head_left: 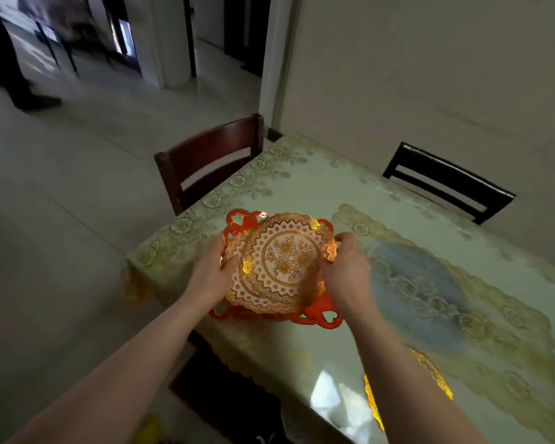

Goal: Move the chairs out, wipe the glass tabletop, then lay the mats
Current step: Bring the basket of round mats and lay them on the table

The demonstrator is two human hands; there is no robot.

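A round gold-and-white lace-pattern mat [281, 262] lies on top of a red mat [321, 317] with heart cut-outs, near the table's left end. My left hand [210, 272] grips the stack's left edge. My right hand [345, 270] grips its right edge, fingers curled over the rim. The glass tabletop [398, 257] covers a floral cloth. A reddish-brown chair [205, 155] stands at the far end of the table. A black chair [446, 182] stands along the wall side. Another gold mat [374, 402] lies partly hidden under my right forearm.
A dark chair seat [212, 386] sits under the near table edge below my arms. A yellow object [149, 427] lies on the floor at the bottom. A person's dark leg and shoe [23, 91] stand at the far left on the tiled floor. A wall runs behind the table.
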